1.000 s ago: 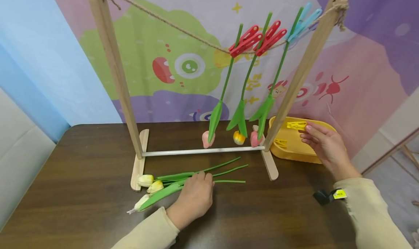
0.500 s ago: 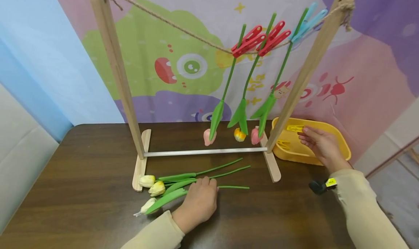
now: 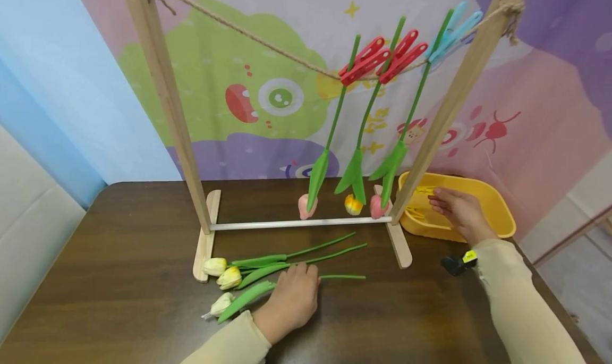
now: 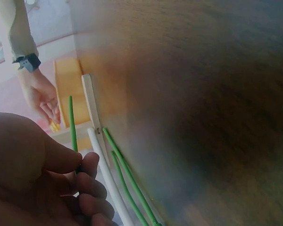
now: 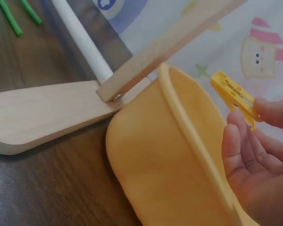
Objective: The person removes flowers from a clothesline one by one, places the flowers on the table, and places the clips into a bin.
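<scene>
My left hand (image 3: pixel 294 295) pinches the green stem of a white artificial tulip (image 3: pixel 222 304) low over the table; the stem (image 4: pixel 72 122) stands up past the thumb in the left wrist view. Beside it lie two yellow-white tulips (image 3: pixel 229 277), their stems pointing right. Over the yellow basket (image 3: pixel 502 215), my right hand (image 3: pixel 459 211) pinches a yellow clothespin (image 5: pixel 236 96) between thumb and fingers. Another yellow clothespin (image 3: pixel 415 213) is inside the basket. Three tulips hang heads down from the rope (image 3: pixel 248 34), held by two red clothespins (image 3: pixel 365 61) and a light blue clothespin (image 3: pixel 454 37).
A wooden frame with a left post (image 3: pixel 167 98), a right post (image 3: pixel 459 98) and a white crossbar (image 3: pixel 287 224) stands on the brown table (image 3: pixel 119 236). The basket touches or nearly touches the right post's foot (image 3: pixel 399 244). A patterned cloth (image 3: pixel 215 77) hangs behind.
My left hand has shifted a little right, and the white tulip now lies farther from the other two. My right hand has moved slightly left with the yellow clothespin, closer to the right post.
</scene>
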`<act>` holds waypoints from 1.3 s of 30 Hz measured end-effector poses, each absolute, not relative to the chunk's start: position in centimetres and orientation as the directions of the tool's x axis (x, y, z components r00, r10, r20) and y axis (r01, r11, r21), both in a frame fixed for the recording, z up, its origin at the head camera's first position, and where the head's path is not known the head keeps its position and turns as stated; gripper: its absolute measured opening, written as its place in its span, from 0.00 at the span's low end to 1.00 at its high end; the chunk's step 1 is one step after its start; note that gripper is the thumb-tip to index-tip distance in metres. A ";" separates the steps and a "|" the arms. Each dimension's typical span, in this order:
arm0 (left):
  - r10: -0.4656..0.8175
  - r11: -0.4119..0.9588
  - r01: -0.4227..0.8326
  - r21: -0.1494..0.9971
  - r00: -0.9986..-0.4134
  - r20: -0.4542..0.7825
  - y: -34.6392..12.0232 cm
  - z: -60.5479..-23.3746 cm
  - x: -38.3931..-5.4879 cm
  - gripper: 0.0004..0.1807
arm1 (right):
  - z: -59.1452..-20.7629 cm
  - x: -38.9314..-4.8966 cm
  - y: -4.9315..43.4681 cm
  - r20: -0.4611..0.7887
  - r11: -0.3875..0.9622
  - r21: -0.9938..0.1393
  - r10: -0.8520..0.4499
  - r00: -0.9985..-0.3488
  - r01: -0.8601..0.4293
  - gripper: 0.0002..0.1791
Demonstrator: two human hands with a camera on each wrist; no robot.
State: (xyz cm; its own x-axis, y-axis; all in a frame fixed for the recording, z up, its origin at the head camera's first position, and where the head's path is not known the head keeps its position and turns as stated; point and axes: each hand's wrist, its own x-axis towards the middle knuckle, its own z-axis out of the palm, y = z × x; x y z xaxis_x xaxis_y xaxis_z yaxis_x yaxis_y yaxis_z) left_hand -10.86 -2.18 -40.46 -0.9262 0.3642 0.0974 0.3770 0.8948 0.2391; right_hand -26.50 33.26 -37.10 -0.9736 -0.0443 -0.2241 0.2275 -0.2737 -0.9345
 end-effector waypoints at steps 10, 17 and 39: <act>0.361 0.899 0.372 0.231 -0.928 0.091 -2.2 -40.9 -10.7 0.08 | -38.1 -27.8 32.5 -0.280 -0.078 -0.958 0.019 -0.960 0.277 0.15; 0.357 0.904 0.363 0.227 -0.932 0.070 -2.2 -41.3 -10.6 0.08 | -38.7 -28.9 32.2 -0.273 0.147 -0.949 0.058 -0.960 0.279 0.32; 0.359 0.916 0.346 0.203 -0.933 -0.027 -2.5 -41.4 -11.0 0.08 | -40.2 -30.9 32.5 -0.488 0.321 -0.821 0.034 -0.872 0.472 0.11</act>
State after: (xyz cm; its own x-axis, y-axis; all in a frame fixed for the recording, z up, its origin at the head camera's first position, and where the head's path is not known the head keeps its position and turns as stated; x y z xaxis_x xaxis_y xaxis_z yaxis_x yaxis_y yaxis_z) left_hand -10.99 -2.54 -41.45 -0.9331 0.3586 -0.0268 0.3461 0.9159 0.2035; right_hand -30.87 32.45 -40.21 -0.8719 0.0338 -0.4885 0.4723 0.3212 -0.8208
